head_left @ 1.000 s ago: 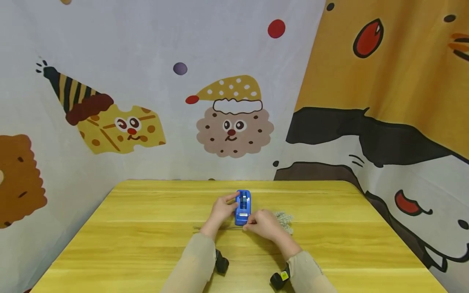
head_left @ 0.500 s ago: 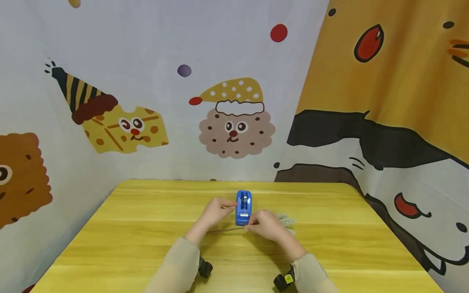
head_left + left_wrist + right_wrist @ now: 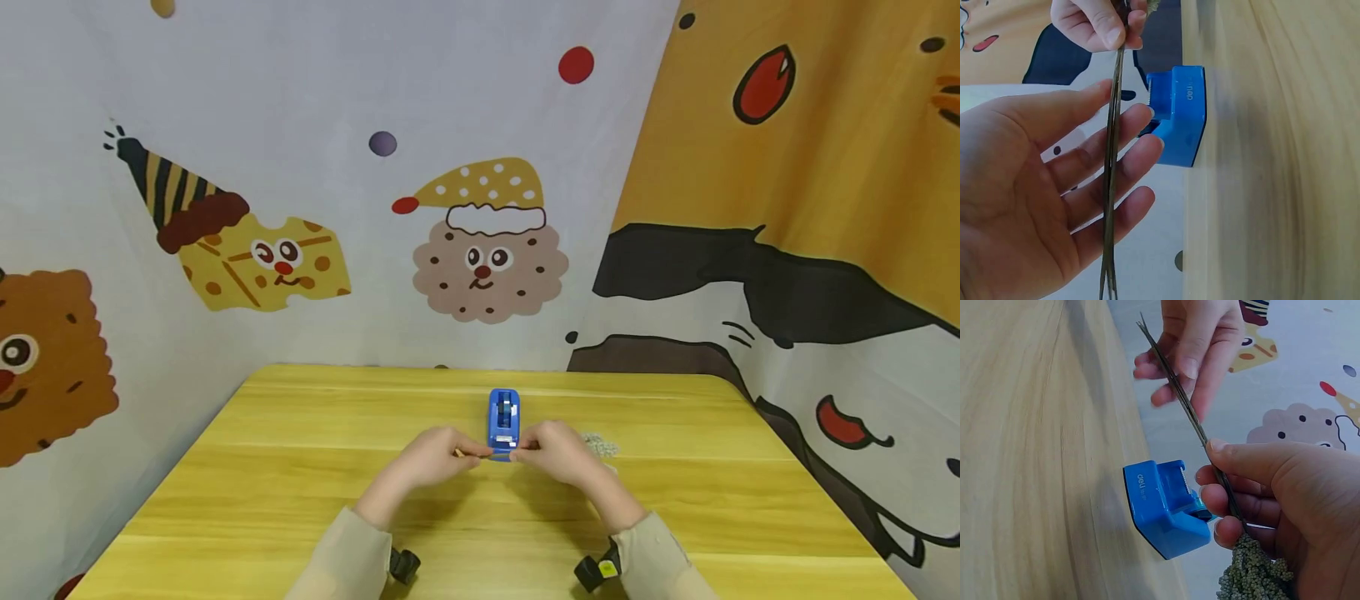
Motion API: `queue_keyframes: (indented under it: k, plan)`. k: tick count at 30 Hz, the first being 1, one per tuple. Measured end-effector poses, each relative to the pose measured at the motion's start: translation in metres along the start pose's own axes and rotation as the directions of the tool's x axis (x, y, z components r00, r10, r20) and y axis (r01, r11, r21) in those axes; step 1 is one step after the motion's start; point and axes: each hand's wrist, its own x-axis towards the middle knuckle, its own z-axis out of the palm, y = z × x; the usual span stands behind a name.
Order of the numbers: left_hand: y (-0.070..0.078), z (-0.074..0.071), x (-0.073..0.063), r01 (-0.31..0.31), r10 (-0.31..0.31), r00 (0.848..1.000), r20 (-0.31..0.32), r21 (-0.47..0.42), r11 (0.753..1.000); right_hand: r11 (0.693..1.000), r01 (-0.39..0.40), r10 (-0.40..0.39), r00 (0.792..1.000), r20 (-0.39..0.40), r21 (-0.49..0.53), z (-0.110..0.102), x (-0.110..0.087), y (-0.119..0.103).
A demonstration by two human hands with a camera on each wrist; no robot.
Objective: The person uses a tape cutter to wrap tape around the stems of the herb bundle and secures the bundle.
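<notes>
My right hand (image 3: 558, 450) pinches a small bunch of dried flowers by its thin brown stems (image 3: 1112, 156), just below the grey-green flower clusters (image 3: 1254, 572). The bunch is held above the table, stem ends pointing left. Around the free stems, my left hand (image 3: 438, 457) has its thumb on one side and its loosely extended fingers on the other, not closed on them. Right behind both hands stands a blue tape dispenser (image 3: 503, 419), its toothed cutter facing me. In the head view the hands cover most of the stems.
The wood-grain table (image 3: 300, 517) reaches back to a printed cartoon curtain (image 3: 315, 100). Black wrist cameras sit at both cuffs, the left camera (image 3: 405, 567) and the right camera (image 3: 596, 571) low over the table.
My left hand has left the tape dispenser's left side and come toward me to the stems. The bunch, earlier low along the table, is now raised in the right hand.
</notes>
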Motion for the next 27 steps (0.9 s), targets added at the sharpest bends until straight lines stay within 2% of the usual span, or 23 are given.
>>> queue_keyframes:
  k: [4, 10, 17, 23, 27]
  plan:
    - [0.0009, -0.0025, -0.0027, -0.002, 0.002, 1.0, 0.014, -0.002, 1.0, 1.0, 0.001, -0.001, 1.0, 0.007, 0.008, -0.0008, 0.0002, -0.0019]
    - [-0.0017, -0.003, -0.0037, -0.007, 0.007, 1.0, 0.001, -0.001, 1.0, 0.998, 0.036, -0.038, 0.998, 0.044, 0.051, -0.0012, -0.0016, -0.0034]
    - [-0.0031, -0.0046, -0.002, -0.037, 0.037, 0.999, -0.032, 0.016, 0.999, 0.997, 0.002, -0.003, 1.0, 0.015, 0.076, -0.0025, -0.0016, -0.0043]
    - [-0.0019, -0.0053, -0.0024, -0.046, 0.048, 0.998, -0.042, 0.054, 0.997, 0.994, 0.061, -0.064, 0.998, 0.03, 0.086, -0.0014, -0.0023, -0.0015]
    - [0.0009, -0.0066, -0.0043, -0.043, 0.045, 0.998, -0.039, 0.054, 0.998, 0.994, 0.064, -0.069, 0.996, 0.057, 0.089, -0.0006, -0.0026, -0.0004]
